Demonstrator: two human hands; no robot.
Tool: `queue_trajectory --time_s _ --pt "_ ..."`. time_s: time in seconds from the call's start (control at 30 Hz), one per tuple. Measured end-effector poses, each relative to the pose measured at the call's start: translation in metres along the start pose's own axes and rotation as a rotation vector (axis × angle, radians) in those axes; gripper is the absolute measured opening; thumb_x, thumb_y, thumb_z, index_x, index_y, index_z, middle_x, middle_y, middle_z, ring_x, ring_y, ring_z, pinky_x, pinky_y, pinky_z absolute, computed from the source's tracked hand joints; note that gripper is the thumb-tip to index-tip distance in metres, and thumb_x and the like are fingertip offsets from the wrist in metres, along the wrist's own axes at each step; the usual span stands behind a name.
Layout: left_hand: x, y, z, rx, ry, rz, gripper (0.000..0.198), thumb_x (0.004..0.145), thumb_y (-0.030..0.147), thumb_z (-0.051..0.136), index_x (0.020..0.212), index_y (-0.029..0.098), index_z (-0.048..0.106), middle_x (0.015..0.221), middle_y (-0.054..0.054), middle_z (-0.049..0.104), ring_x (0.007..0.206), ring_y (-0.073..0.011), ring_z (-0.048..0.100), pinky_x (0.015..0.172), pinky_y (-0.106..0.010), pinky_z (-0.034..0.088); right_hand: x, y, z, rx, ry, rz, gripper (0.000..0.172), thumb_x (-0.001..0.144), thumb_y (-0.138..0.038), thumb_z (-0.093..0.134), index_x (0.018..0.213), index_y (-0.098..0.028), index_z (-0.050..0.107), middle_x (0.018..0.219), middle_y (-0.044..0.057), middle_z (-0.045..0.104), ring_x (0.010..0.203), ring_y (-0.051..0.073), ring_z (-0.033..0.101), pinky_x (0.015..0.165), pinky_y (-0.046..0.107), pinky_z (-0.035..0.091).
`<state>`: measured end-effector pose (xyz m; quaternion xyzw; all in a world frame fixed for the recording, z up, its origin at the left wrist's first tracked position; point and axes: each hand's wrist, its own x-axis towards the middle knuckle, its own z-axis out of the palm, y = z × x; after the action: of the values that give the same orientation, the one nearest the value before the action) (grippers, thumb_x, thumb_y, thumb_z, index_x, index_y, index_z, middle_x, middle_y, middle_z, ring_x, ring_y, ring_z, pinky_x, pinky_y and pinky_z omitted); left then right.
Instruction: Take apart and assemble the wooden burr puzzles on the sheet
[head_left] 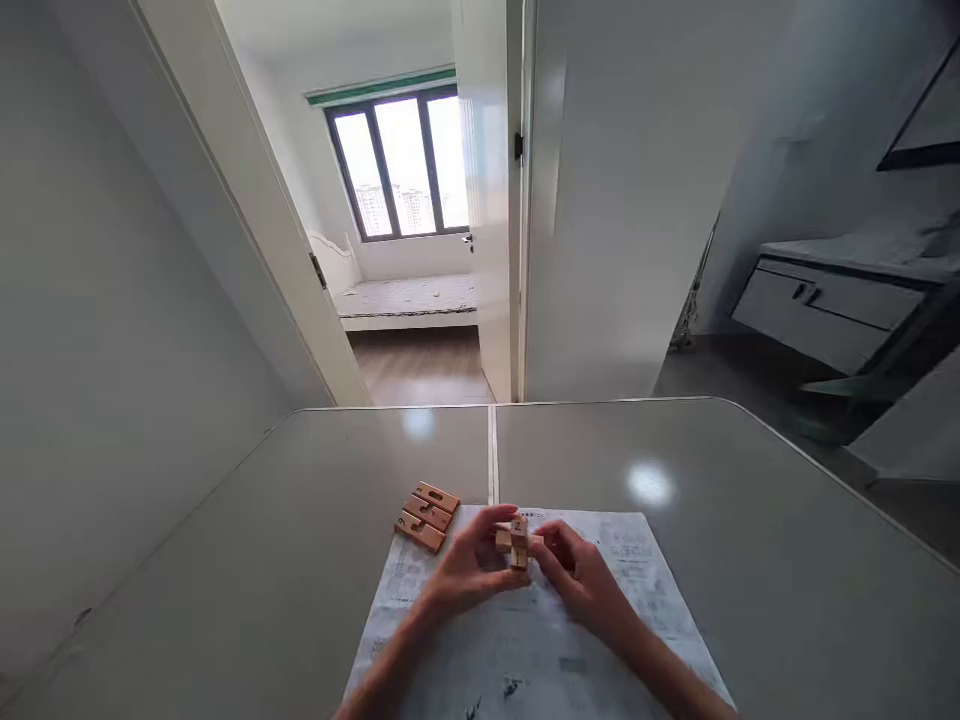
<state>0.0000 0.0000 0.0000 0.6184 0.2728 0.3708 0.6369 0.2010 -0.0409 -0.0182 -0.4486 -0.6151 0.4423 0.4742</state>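
Note:
Both hands meet over a printed paper sheet (637,600) on the grey table (300,540). Between them is a small cross of interlocked wooden puzzle pieces (517,541). My left hand (471,568) pinches it from the left with curled fingers. My right hand (579,574) grips it from the right, fingers also curled. Three loose notched wooden pieces (426,514) lie side by side on the table just left of the sheet's far corner, a short way from my left hand.
The table's far edge (495,404) faces an open doorway (420,360) into a room with a bed and a window. A white door and wall (600,250) stand behind the table. A low cabinet (825,310) is at the right.

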Motion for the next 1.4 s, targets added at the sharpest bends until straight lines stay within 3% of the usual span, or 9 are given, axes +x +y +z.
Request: queue_trajectory --time_s 0.23,0.33,0.47,0.57,0.7,0.83,1.0,1.23,1.4 --pt "-0.004 0.011 0.005 0.172 0.059 -0.035 0.067 0.075 0.035 0.089 0.134 0.023 0.06 0.119 -0.009 0.068 0.106 -0.0263 0.068 0.094 -0.038 0.055 0.003 -0.003 -0.004 0.417 -0.149 0.113 0.041 0.098 -0.06 0.06 0.086 -0.024 0.044 0.066 -0.008 0.047 0.049 0.008 0.033 0.049 0.024 0.026" --pt "-0.005 0.019 0.007 0.236 0.047 0.05 0.061 0.071 0.041 0.09 0.123 0.022 0.067 0.12 -0.009 0.067 0.113 -0.029 0.063 0.099 -0.039 0.05 0.002 -0.01 -0.007 0.531 -0.302 0.132 0.04 0.095 -0.057 0.065 0.089 -0.023 0.045 0.073 -0.006 0.055 0.048 0.007 0.042 0.05 0.023 0.03" --pt "-0.009 0.023 0.014 0.168 -0.034 0.083 0.064 0.066 0.042 0.092 0.121 0.022 0.068 0.127 -0.009 0.067 0.12 -0.0319 0.061 0.105 -0.041 0.047 0.0 -0.019 -0.012 0.537 -0.569 0.217 0.04 0.092 -0.057 0.069 0.092 -0.019 0.057 0.067 -0.005 0.055 0.046 0.008 0.048 0.05 0.023 0.036" --pt "-0.012 0.023 0.021 0.056 -0.098 0.013 0.066 0.068 0.041 0.091 0.125 0.021 0.065 0.12 -0.01 0.071 0.116 -0.0314 0.064 0.101 -0.04 0.05 -0.002 -0.025 -0.015 0.405 -0.655 0.219 0.047 0.097 -0.06 0.06 0.078 -0.017 0.059 0.061 -0.002 0.055 0.051 0.011 0.052 0.055 0.025 0.04" --pt "-0.015 0.026 0.028 0.017 -0.024 0.025 0.06 0.072 0.041 0.088 0.122 0.019 0.065 0.12 -0.01 0.072 0.115 -0.031 0.065 0.101 -0.04 0.051 -0.003 -0.029 -0.014 0.263 -0.55 0.106 0.053 0.1 -0.06 0.053 0.068 -0.019 0.056 0.059 -0.002 0.052 0.055 0.012 0.046 0.063 0.028 0.039" --pt "-0.015 0.033 0.031 0.062 0.056 0.047 0.052 0.075 0.037 0.085 0.12 0.019 0.066 0.119 -0.01 0.073 0.115 -0.0301 0.066 0.104 -0.041 0.05 -0.002 -0.027 -0.009 0.212 -0.437 0.04 0.055 0.102 -0.058 0.051 0.062 -0.02 0.048 0.059 -0.003 0.045 0.059 0.012 0.039 0.061 0.028 0.035" --pt "-0.016 0.037 0.032 0.173 0.133 0.09 0.049 0.074 0.028 0.086 0.118 0.021 0.065 0.119 -0.008 0.074 0.112 -0.0287 0.068 0.103 -0.04 0.051 -0.001 -0.025 -0.005 0.158 -0.341 0.013 0.051 0.099 -0.06 0.056 0.069 -0.018 0.057 0.064 -0.005 0.041 0.057 0.011 0.032 0.052 0.025 0.027" --pt "-0.017 0.035 0.036 0.287 0.225 0.17 0.051 0.072 0.026 0.087 0.117 0.022 0.064 0.119 -0.007 0.075 0.11 -0.0282 0.07 0.101 -0.04 0.053 -0.002 -0.033 0.001 -0.062 -0.143 -0.109 0.043 0.1 -0.05 0.056 0.077 -0.018 0.072 0.079 0.004 0.066 0.07 0.018 0.055 0.063 0.027 0.045" --pt "-0.017 0.027 0.043 0.397 0.383 0.262 0.058 0.067 0.026 0.091 0.117 0.024 0.063 0.116 -0.006 0.076 0.107 -0.0278 0.071 0.097 -0.039 0.055 -0.002 -0.021 0.014 -0.153 0.085 -0.15 0.038 0.1 -0.045 0.052 0.078 -0.019 0.07 0.075 0.004 0.068 0.067 0.019 0.057 0.063 0.028 0.047"
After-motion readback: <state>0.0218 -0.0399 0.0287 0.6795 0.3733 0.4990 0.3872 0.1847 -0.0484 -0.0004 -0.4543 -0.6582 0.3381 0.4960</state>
